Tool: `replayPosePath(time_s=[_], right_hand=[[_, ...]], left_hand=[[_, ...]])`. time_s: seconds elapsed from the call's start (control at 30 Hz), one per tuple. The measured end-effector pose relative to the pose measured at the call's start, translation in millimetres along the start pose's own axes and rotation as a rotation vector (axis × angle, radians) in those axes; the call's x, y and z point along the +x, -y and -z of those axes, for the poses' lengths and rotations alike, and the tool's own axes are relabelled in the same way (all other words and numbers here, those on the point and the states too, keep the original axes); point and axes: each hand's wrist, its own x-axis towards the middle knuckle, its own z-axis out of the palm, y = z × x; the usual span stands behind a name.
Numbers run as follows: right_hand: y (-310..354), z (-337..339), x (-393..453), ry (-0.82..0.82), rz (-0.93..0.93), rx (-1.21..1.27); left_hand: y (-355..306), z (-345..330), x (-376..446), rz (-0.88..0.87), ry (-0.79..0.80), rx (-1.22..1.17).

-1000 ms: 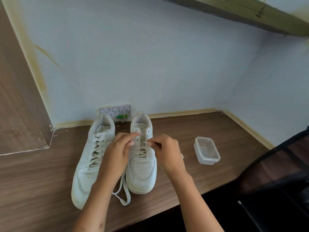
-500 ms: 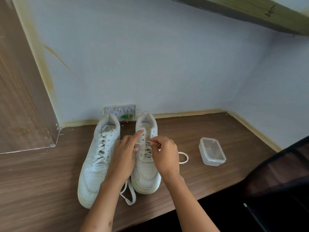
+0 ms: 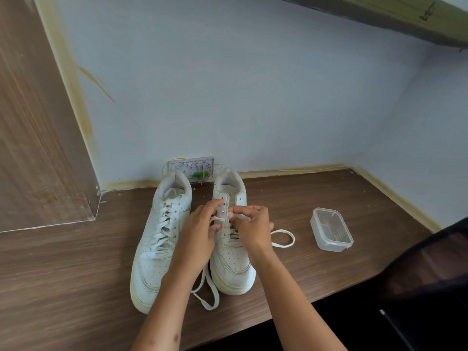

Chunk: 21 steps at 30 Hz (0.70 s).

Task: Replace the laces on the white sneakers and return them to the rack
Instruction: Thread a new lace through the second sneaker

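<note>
Two white sneakers stand side by side on the wooden desk (image 3: 63,269), toes toward the person, heels toward the wall. The left sneaker (image 3: 157,249) is laced all the way up. The right sneaker (image 3: 231,264), taken as the landmark here, is laced only over its lower eyelets; the upper ones show bare.

Two hands work above its tongue. The left hand (image 3: 196,239) has its fingers curled, pinching a lace end (image 3: 219,219) at the eyelet row. The right hand (image 3: 252,228) has its fingers bunched at the same spot, pinching the lace; just which strand it holds is hard to make out.

One loose stretch of lace (image 3: 282,238) loops on the desk just right of that sneaker, and another (image 3: 209,292) trails between the two toes, in front.

Well right of the sneaker sits one clear plastic container (image 3: 331,233), its contents unclear. Behind the sneaker's heel, against the wall, is one white outlet box (image 3: 191,166) with something green, partly hidden by the heels.
</note>
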Motion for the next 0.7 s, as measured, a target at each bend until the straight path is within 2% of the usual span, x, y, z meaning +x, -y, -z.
replayPosePath(time_s=[0.17, 0.3, 0.47, 0.6, 0.7], right_hand=[[-1, 12, 2, 0.067, 0.074, -0.102], [-5, 13, -4, 0.037, 0.147, -0.194], [-3, 16, -11, -0.004, 0.192, -0.234], [0, 27, -28, -0.084, 0.247, -0.442], [-7, 34, -44, -0.008, 0.17, -0.768]], left_hand=[[-1, 5, -3, -0.074, -0.008, -0.018], [-8, 5, -2, -0.127, -0.062, 0.044], [-13, 2, -4, -0.106, -0.087, 0.206], [-12, 4, -2, -0.081, -0.083, 0.156], [-11, 6, -2, -0.068, -0.074, 0.11]])
